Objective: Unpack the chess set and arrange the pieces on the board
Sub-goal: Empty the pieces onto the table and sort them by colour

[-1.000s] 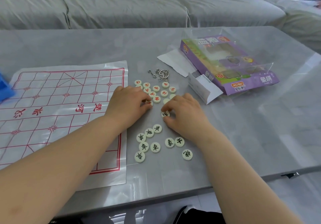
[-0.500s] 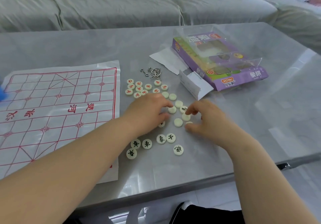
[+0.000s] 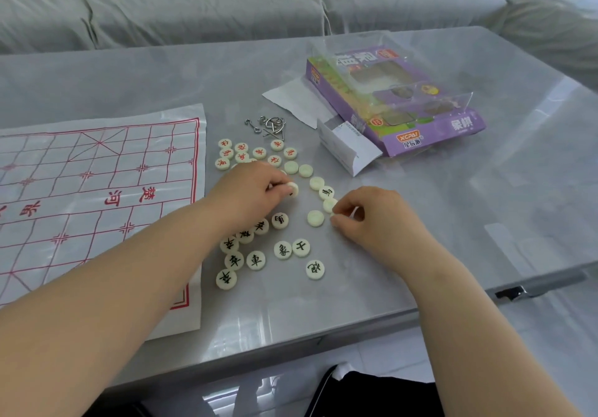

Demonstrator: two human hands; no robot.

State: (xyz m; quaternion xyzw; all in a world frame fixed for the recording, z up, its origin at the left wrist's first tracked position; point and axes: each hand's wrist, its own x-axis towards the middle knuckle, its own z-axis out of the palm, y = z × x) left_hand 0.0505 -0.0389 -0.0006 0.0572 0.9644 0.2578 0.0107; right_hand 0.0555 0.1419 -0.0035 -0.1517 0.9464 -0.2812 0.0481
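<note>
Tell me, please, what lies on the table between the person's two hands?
In the head view, between the left hand and the right hand lie a few pale pieces: a blank-faced disc, another blank one and a black-lettered piece.

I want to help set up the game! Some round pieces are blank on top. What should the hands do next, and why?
Probably finish turning the piece pinched on edge in the left hand and lay it face up. Several pieces nearby, like this one, show blank backs, so they cannot be sorted yet, and the board holds none.
</note>
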